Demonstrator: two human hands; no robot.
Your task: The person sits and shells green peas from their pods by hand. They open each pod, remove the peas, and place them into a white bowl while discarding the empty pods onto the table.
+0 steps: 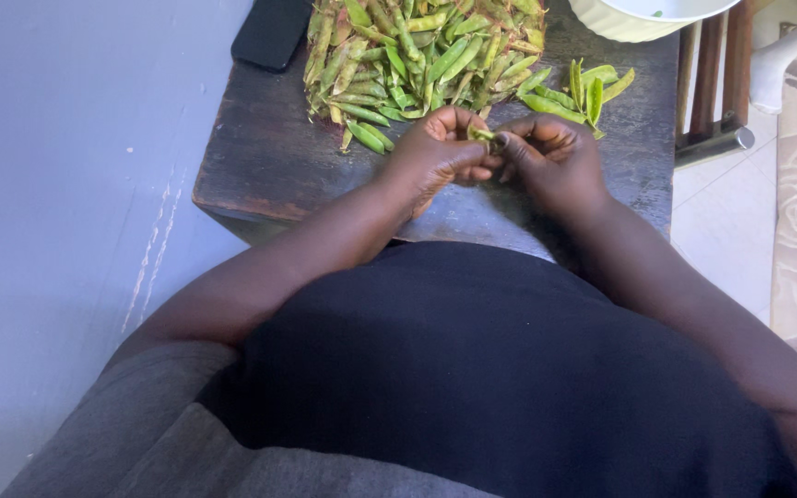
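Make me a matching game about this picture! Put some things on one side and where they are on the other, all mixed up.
Things:
1. big heap of pea pods
2. small bunch of pods
3. black phone
4. white bowl

Places:
A. top right edge of the table
B. top left corner of the table
C. just beyond the right hand
D. middle of the table, beyond the left hand

Pairs: 1-D, 2-C, 3-B, 4-A

Both hands share a grip on one pea pod over the dark wooden table.
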